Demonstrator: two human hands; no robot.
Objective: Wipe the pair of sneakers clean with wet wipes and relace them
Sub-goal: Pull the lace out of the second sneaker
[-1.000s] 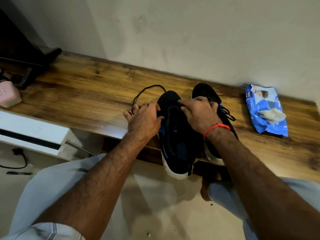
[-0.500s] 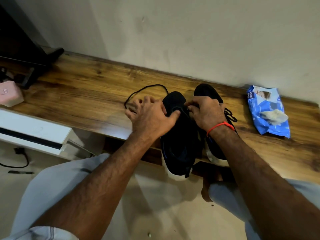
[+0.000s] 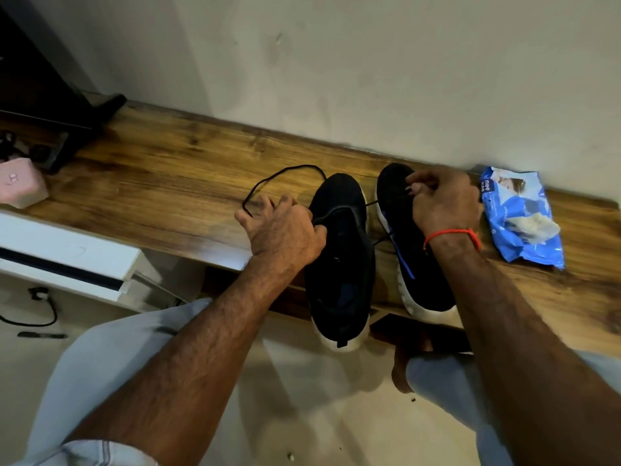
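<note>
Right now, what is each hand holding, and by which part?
Both hold the black shoelace: left hand pinches one stretch beside the left sneaker, right hand pinches the other stretch.

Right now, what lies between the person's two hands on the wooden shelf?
In the head view, the left sneaker lies between the left hand and the right hand. A taut black lace crosses the gap to the right sneaker.

Bare wooden shelf (image 3: pixel 161 183) lying open L of left sneaker (image 3: pixel 339 257), w/ only black lace (image 3: pixel 282 173) looping over it. Narrow gap betw sneakers, right sneaker (image 3: pixel 396 210) blocking R side. Wipes pack (image 3: pixel 517 216) sitting near wall (image 3: pixel 369 62), crowding far R. Pink box (image 3: pixel 20 186) & dark stand (image 3: pixel 70 129) closing off far L.
</note>
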